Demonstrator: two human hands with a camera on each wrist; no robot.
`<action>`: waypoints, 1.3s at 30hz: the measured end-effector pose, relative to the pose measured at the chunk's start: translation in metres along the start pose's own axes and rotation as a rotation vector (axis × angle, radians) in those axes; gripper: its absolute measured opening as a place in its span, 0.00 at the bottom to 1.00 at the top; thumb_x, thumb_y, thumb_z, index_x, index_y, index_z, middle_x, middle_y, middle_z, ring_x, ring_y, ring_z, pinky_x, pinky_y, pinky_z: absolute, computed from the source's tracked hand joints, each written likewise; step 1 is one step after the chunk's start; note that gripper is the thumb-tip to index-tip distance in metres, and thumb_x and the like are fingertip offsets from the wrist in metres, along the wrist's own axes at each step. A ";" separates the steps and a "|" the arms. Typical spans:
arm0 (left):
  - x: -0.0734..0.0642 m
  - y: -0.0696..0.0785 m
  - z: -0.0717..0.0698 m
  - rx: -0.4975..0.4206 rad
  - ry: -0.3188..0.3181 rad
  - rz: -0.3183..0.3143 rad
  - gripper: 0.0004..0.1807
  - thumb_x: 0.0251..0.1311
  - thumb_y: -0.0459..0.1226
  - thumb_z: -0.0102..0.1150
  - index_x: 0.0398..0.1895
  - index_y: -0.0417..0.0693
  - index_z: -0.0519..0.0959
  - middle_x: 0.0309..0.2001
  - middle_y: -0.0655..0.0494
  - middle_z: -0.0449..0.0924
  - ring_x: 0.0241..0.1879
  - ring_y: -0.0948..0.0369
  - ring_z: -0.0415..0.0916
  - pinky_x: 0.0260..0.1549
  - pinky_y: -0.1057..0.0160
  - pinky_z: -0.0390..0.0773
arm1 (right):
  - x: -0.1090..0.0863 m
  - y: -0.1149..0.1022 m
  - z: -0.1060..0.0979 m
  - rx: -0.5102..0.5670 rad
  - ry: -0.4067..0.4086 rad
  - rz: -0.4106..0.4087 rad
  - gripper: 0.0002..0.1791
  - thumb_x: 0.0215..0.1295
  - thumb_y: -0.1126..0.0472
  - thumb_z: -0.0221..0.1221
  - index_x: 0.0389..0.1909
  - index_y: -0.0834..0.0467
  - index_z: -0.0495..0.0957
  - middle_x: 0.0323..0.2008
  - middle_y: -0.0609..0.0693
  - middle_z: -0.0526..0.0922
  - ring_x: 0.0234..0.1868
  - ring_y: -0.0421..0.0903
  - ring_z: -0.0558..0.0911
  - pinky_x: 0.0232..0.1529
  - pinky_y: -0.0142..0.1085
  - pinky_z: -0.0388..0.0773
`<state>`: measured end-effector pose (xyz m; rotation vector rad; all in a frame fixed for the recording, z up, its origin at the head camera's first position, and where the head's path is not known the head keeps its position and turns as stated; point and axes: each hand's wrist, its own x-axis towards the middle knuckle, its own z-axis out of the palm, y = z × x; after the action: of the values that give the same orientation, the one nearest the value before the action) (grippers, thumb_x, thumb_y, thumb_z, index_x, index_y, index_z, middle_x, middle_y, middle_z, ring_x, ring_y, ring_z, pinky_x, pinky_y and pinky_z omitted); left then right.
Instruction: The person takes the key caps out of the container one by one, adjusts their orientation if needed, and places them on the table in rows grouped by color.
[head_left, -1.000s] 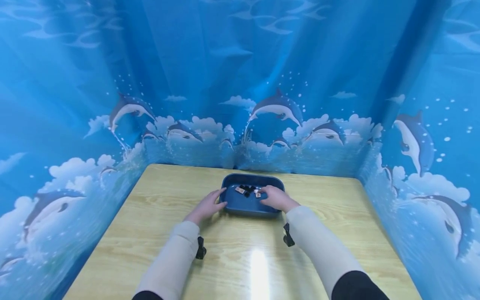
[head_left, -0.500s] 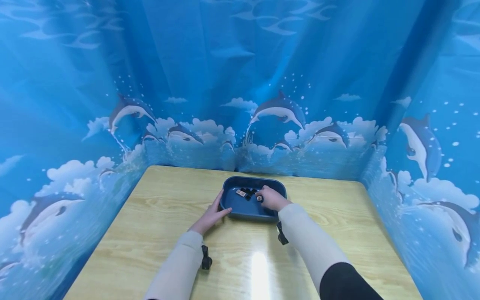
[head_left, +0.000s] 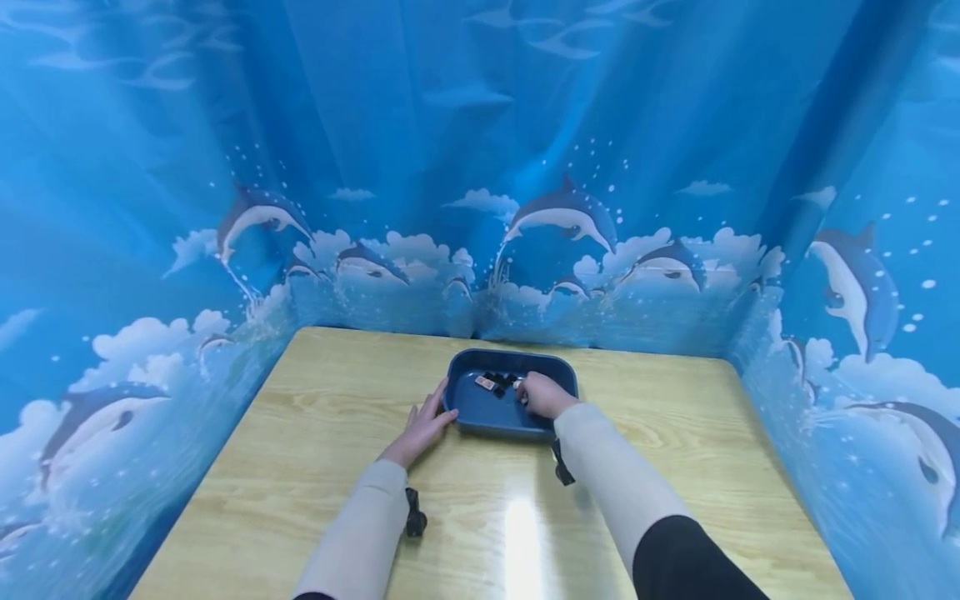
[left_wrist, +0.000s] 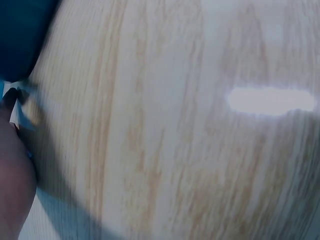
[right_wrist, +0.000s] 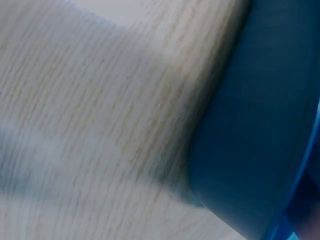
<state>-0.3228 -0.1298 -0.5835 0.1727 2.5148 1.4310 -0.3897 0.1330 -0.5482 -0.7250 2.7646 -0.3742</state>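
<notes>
A dark blue rectangular tub [head_left: 491, 417] sits on the table, holding several small black pieces [head_left: 498, 385] and a small white block with an orange mark [head_left: 485, 383]. My left hand [head_left: 420, 429] rests against the tub's left front corner, fingers fairly straight along its side and thumb at the front rim. Inside the tub, my right hand [head_left: 547, 395] has curled fingers pinching a small pale and dark piece [head_left: 518, 385], mostly hidden by the fingers. The wrist views show only the tub's outer wall [right_wrist: 245, 125] and part of my left hand [left_wrist: 15, 185].
The tub stands towards the back of a light wood table [head_left: 480, 517]. Blue curtains [head_left: 450, 125] printed with dolphins enclose the back and both sides. A bright light reflection [head_left: 521, 542] lies on the tabletop in front.
My right hand's fingers have curled in around the small piece inside the tub. My left hand has slid slightly along the tub's corner. The tub has shifted slightly right in view.
</notes>
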 end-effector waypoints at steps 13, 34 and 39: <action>0.002 0.003 -0.002 0.009 -0.020 -0.018 0.41 0.70 0.49 0.47 0.79 0.59 0.40 0.75 0.40 0.47 0.75 0.45 0.33 0.69 0.44 0.23 | -0.011 0.001 -0.011 0.312 -0.038 0.106 0.04 0.63 0.66 0.64 0.36 0.58 0.86 0.36 0.47 0.84 0.39 0.42 0.81 0.43 0.38 0.81; 0.002 0.005 -0.005 0.000 -0.059 -0.001 0.40 0.72 0.48 0.47 0.79 0.57 0.38 0.76 0.40 0.46 0.75 0.44 0.30 0.68 0.42 0.21 | -0.050 -0.007 -0.034 0.506 -0.010 0.080 0.10 0.58 0.68 0.67 0.42 0.62 0.86 0.54 0.59 0.80 0.50 0.51 0.81 0.42 0.38 0.82; 0.001 0.005 -0.005 -0.008 -0.076 -0.011 0.41 0.73 0.49 0.47 0.79 0.58 0.37 0.76 0.41 0.45 0.75 0.46 0.28 0.68 0.42 0.20 | -0.069 -0.014 -0.024 0.572 0.067 0.052 0.12 0.58 0.67 0.68 0.44 0.63 0.85 0.41 0.51 0.83 0.39 0.45 0.82 0.38 0.36 0.82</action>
<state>-0.3251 -0.1318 -0.5770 0.2079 2.4455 1.4025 -0.3329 0.1610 -0.5091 -0.4959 2.5225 -1.1294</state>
